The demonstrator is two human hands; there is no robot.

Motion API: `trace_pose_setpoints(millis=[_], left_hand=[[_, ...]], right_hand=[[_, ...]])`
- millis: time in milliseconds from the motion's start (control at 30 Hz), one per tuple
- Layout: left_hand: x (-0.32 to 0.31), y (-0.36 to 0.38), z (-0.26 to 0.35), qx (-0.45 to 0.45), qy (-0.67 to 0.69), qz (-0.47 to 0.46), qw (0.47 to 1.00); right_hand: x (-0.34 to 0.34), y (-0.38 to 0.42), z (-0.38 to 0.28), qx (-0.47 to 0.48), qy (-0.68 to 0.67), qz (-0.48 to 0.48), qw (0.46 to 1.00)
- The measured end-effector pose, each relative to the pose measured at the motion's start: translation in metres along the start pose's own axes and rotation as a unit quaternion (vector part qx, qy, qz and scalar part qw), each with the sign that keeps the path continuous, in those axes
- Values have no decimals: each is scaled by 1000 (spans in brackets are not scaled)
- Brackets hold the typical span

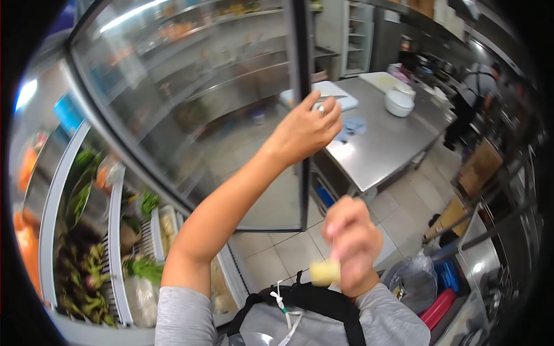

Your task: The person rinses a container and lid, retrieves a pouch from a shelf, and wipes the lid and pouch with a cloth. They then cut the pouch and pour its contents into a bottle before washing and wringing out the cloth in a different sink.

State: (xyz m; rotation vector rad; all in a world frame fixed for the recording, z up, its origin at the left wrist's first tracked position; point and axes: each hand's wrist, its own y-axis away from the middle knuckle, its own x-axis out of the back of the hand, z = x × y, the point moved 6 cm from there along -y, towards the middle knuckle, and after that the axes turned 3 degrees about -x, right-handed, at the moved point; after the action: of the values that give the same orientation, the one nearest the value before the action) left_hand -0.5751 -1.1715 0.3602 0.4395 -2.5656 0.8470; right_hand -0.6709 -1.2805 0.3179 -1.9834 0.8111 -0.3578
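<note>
My left hand (309, 128) is stretched out at the free edge of the fridge's glass door (300, 173), its fingers bent round the dark frame. The door stands wide open. Close to my chest, my right hand (353, 245) is closed and smeared by motion. A short pale yellow piece (325, 273) sticks out from its lower side; the blur hides what it is. On my left, the open fridge holds leafy greens (149, 202), purple-green vegetables (89, 282) and a clear bag (141, 300) on wire shelves.
Beyond the door stands a steel table (375, 141) with a white cutting board (337, 95), a knife, a blue cloth (353, 126) and white bowls (399, 104). A co-worker (476, 98) is at the far right. A lined bin (412, 282) and a red object (437, 308) are at lower right.
</note>
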Motion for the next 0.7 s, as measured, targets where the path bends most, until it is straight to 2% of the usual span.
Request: trace_pose_setpoints(millis=[67,100,133,167,233,267,333,367,400,433,467,500,533,567,600,633,667,700], left_hand=[[-55,3,23,-5,18,-108,994],[-77,10,30,18,3,-171,985],[-90,16,32,43,-16,-234,971],[-94,21,36,35,-19,-219,975],[-107,31,41,-18,-66,-315,947],[-110,29,45,-25,-67,-302,951],[-111,27,43,37,-81,-281,956],[-112,24,44,49,-66,-320,944],[-109,22,48,40,-62,-309,948],[-103,22,48,60,-62,-294,952],[-97,24,50,80,-61,-281,954],[-91,26,57,75,-55,-271,958],[-82,26,67,61,-46,-266,961],[-71,26,71,106,-20,-253,961],[-60,25,76,151,6,-240,959],[-41,20,82,183,117,-253,943],[-47,22,97,237,244,-150,928],[-52,23,123,219,310,-95,920]], right_hand=[[-9,-4,-38,138,-38,-15,990],[-12,-4,-49,146,-20,-12,989],[-17,-2,-58,151,-74,-37,985],[-23,-3,-66,154,-129,-63,978],[-31,-9,-79,192,-121,-60,972],[-37,-10,-87,218,-130,-54,966],[-46,-13,-96,224,-100,-38,969],[-53,-7,-93,193,-126,-108,967],[-64,-1,-92,158,-151,-176,960],[-67,-2,-91,126,-173,-138,967],[-62,3,-79,46,-125,-22,991],[-55,16,-64,-34,-78,100,991],[-51,17,-64,7,1,138,990],[-41,32,-51,-68,12,184,980],[-35,45,-43,-101,37,212,971],[-31,61,-35,-138,51,258,955],[-28,79,-29,-176,64,305,934],[-28,95,-27,-171,75,324,928]])
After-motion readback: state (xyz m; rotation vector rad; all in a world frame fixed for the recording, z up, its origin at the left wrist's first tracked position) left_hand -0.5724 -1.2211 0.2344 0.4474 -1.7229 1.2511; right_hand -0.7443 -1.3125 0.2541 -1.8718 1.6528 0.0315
